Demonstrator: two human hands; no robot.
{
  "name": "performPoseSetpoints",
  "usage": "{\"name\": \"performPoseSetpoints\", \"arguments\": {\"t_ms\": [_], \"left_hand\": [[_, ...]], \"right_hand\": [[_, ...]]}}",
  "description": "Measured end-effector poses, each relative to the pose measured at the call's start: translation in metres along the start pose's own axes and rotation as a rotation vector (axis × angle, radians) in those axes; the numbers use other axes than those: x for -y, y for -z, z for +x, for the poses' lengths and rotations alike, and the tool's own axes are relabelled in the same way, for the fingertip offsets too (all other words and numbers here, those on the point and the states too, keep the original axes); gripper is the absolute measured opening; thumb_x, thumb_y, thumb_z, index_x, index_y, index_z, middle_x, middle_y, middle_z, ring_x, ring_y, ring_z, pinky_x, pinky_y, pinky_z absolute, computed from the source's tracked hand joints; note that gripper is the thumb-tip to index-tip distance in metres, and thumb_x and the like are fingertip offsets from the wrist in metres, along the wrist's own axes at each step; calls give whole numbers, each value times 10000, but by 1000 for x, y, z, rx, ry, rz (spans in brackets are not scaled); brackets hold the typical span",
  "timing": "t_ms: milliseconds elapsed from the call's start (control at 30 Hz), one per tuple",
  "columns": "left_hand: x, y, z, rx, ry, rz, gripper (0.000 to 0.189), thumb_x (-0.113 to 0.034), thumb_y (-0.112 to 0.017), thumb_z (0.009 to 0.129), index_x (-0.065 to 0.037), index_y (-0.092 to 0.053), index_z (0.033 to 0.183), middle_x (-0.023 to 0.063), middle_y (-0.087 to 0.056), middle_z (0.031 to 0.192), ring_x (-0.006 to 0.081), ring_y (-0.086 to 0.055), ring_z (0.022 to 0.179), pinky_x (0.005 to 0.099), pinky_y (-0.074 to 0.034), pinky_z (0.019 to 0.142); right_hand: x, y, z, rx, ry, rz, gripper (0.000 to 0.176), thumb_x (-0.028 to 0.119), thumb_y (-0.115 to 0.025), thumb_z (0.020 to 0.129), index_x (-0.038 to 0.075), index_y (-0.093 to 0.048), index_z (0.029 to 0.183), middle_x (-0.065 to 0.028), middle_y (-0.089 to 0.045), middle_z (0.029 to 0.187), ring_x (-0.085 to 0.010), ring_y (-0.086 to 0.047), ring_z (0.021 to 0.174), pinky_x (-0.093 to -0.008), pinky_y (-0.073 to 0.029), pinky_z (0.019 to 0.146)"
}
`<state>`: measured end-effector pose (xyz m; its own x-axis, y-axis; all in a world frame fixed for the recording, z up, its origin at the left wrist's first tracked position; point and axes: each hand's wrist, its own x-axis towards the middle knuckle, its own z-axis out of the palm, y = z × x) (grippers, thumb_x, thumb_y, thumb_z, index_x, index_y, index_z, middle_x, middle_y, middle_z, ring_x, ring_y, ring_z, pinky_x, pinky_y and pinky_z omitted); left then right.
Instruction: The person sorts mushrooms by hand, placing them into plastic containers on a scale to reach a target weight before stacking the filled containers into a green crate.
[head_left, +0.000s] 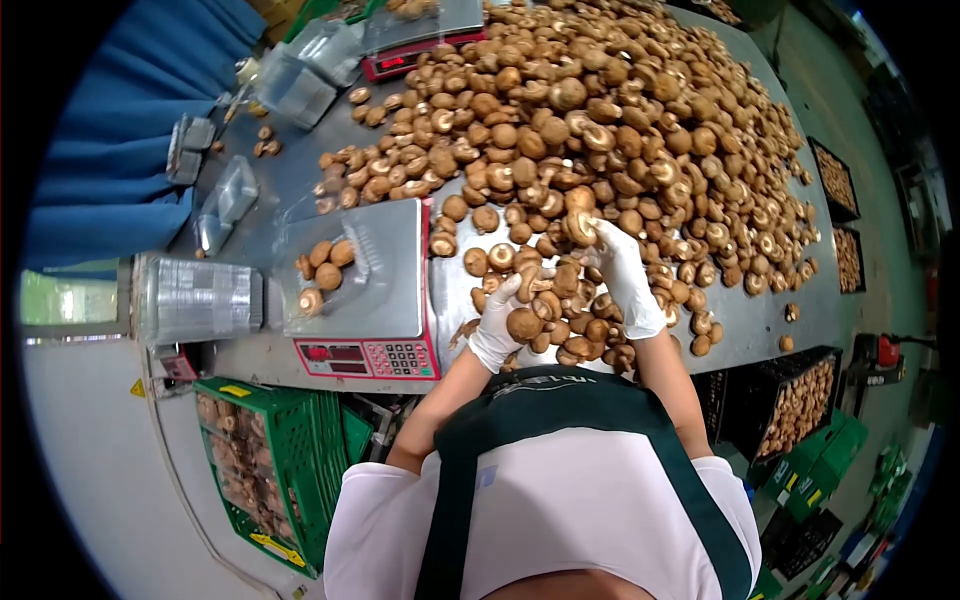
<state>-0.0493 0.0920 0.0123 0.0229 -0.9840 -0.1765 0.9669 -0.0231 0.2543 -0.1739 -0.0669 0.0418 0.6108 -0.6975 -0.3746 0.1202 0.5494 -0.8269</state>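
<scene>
My left hand (496,325), in a white glove, is closed around a brown mushroom (524,325) at the near edge of the metal table. A white glove also covers my right hand (622,272). Its fingertips pinch a mushroom (580,227) whose pale underside partly shows. Several loose mushrooms (598,330) lie between and below my hands. Beyond them spreads a large heap of mushrooms (620,120). To the left, a red-framed scale (402,290) carries a clear plastic tray (362,262) with several mushrooms in it.
Stacked clear trays (200,300) stand left of the scale, with more clear trays (295,85) at the back. A second scale (425,50) sits behind. Green crates (310,440) filled with packed mushrooms stand below left. A black crate (797,405) of mushrooms is at the right.
</scene>
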Motion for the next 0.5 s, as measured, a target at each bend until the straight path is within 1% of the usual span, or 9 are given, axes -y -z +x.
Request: {"name": "performPoseSetpoints", "arguments": {"t_ms": [67,133,167,200,267,300,367,433,500], "left_hand": [[0,17,-4,-78,2,-33,537,-354,-492,882,25,-422,1256,204,-506,1230,300,-572,1049,384,-520,855],[-8,-6,-16,-104,-16,-56,551,-367,-492,886,19,-408,1270,204,-499,1233,312,-567,1046,397,-527,833],[-14,-4,-24,-92,-24,37,547,-369,-491,889,19,-410,1266,197,-513,1202,301,-581,1012,403,-537,800],[-22,-3,-34,-80,-24,129,544,-372,-489,892,19,-411,1261,190,-527,1171,291,-594,979,408,-547,767],[-41,-16,-54,-104,5,250,514,-355,-505,890,7,-422,1246,146,-543,1034,184,-607,817,346,-554,676],[-51,-16,-61,-124,-29,319,492,-326,-511,885,4,-426,1240,142,-537,1023,156,-588,786,327,-549,673],[-76,-18,-83,-196,-102,454,442,-254,-533,863,3,-441,1210,130,-530,990,100,-538,720,277,-533,665],[-108,-30,-106,-311,-269,655,419,-240,-578,826,-6,-486,1160,117,-547,976,132,-579,793,250,-526,647],[-146,-38,-132,-436,-455,946,389,-217,-606,794,-25,-534,1124,143,-530,1090,202,-606,901,274,-546,629]], "right_hand": [[-4,-11,-4,34,-83,201,306,245,-479,918,51,-534,1148,-49,-585,1066,-164,-584,916,-303,-488,708],[-6,-20,-8,97,-133,274,320,272,-473,920,69,-514,1165,-55,-576,1104,-172,-569,976,-329,-491,738],[-17,-21,-5,113,-89,195,347,385,-469,914,108,-542,1109,-37,-588,1142,-155,-572,1009,-345,-490,723],[-8,-37,-13,66,-183,179,346,396,-467,917,105,-550,1084,-46,-614,1089,-151,-604,928,-311,-504,663],[-12,-45,-5,253,-238,84,330,373,-488,914,86,-566,1056,-52,-638,1008,-134,-623,798,-266,-497,570],[-9,-64,-12,218,-225,47,308,336,-513,908,59,-591,1018,-58,-648,948,-125,-619,709,-240,-482,507],[-15,-84,-12,291,-167,-9,275,262,-535,898,22,-609,1010,-63,-638,954,-127,-604,714,-242,-485,555],[-18,-109,-11,379,-100,-84,241,188,-533,895,-2,-614,1020,-56,-626,939,-118,-589,716,-230,-478,603],[-18,-141,-14,401,-54,-155,215,160,-540,893,4,-619,1018,-45,-618,921,-108,-592,738,-222,-480,618]]}}
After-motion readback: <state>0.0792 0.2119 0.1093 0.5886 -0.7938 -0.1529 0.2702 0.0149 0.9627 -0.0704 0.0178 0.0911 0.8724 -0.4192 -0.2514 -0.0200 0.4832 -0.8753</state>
